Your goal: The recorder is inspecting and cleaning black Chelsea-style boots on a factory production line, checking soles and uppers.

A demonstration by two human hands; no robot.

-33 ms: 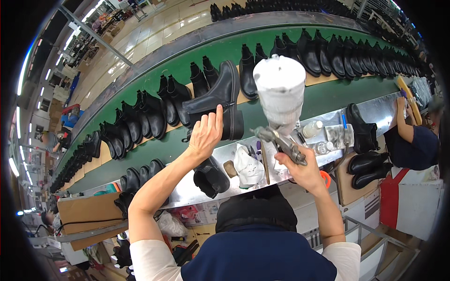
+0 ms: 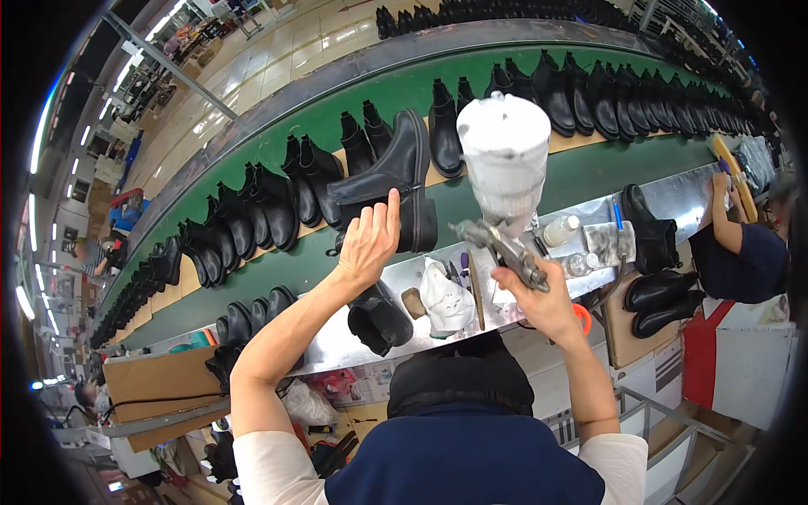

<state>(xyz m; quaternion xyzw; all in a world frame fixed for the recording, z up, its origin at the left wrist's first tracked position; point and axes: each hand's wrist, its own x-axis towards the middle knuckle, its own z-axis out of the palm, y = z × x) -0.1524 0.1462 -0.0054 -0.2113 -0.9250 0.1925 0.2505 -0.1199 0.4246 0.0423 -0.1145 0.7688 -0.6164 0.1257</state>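
In the head view, a smooth black ankle boot (image 2: 383, 174) with a thick heel sits upper centre, held by the left hand (image 2: 370, 240), its fingers curled, index straight. The right hand (image 2: 547, 299), closed around a spray gun (image 2: 509, 252), has shifted the white-wrapped cup (image 2: 505, 164) slightly right; the boot stays put.

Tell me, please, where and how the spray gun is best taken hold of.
I'd probably take the spray gun by its rear end, coming from the right and the person's side, where the right hand wraps it: the nozzle points left and away, and the bulky white cup rises above it, crowding the top.
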